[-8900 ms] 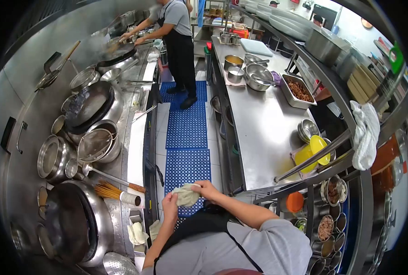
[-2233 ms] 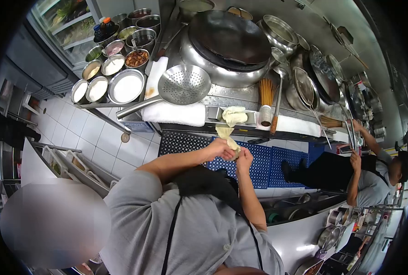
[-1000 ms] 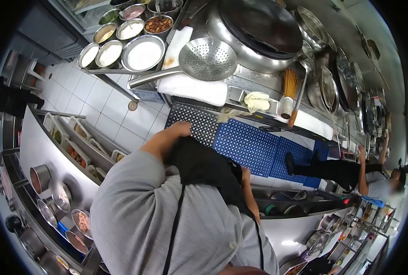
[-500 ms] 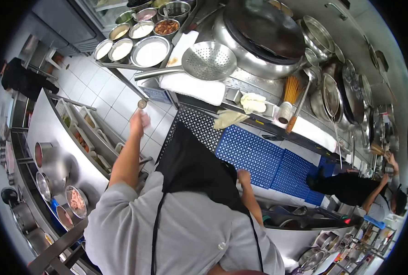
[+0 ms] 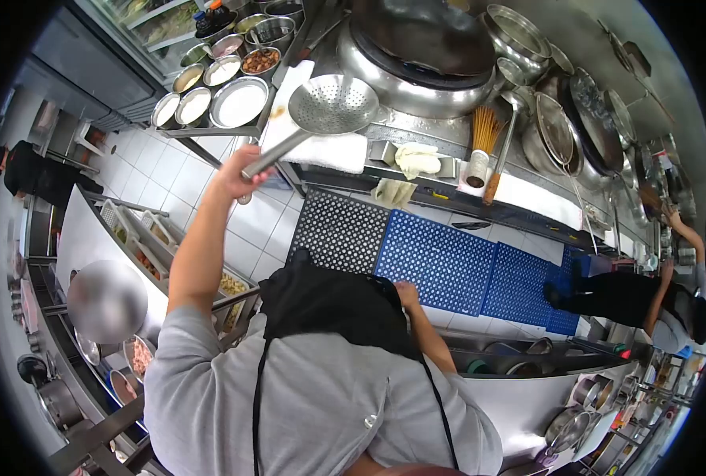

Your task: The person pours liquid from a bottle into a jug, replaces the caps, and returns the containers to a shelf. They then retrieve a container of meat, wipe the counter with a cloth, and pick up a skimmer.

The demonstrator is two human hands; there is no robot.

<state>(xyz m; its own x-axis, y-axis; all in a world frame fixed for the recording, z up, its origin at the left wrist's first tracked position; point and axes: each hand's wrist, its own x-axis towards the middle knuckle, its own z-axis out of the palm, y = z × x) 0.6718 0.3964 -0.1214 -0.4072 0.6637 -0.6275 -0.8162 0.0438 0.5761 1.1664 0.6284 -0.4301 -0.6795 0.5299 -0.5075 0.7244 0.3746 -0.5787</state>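
Note:
My left hand (image 5: 235, 176) is closed around the end of the strainer's handle. The perforated steel strainer (image 5: 333, 105) has its round bowl on a white cloth (image 5: 333, 152) at the stove edge. A short metal rod end (image 5: 244, 199) sticks out below the same hand; what it belongs to is hidden. Beside my black apron (image 5: 333, 313), my right hand (image 5: 407, 295) hangs low, its fingers partly hidden, with nothing visible in it.
A black wok (image 5: 420, 36) sits on the stove. Steel bowls (image 5: 239, 101) of ingredients stand at upper left. A bamboo brush (image 5: 485, 135) and cloths lie along the stove edge. Blue mats (image 5: 436, 258) cover the floor. Another person (image 5: 623, 305) works at far right.
My left hand has reached up and taken the strainer's handle, which has swung nearer to me. The apron has shifted, and the right hand stays low at my side.

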